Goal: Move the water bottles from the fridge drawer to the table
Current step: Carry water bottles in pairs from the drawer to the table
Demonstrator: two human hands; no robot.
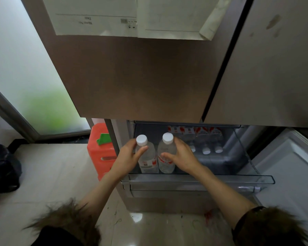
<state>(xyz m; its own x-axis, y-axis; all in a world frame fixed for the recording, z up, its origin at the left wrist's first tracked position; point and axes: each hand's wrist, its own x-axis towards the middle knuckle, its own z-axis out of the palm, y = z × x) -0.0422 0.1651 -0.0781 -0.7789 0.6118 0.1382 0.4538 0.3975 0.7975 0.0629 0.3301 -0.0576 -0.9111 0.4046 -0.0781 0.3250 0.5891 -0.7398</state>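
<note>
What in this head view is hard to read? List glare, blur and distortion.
Head view: wide-angle lens bends the fridge door edges; the drawer interior is dim, so the lying bottles look soft; a ceiling-light glare spot sits on the floor; the frosted glass door looks washed out.

fridge drawer (199, 181) open | upright bottles (165, 157) front-left | lying bottles (205, 139) rear

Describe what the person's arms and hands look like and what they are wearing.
Both forearms are bare up to near the elbows. The left hand and right hand wear no gloves, and no rings or watch show. Dark sleeves with shaggy brown fur trim are pushed up on both arms.
</note>
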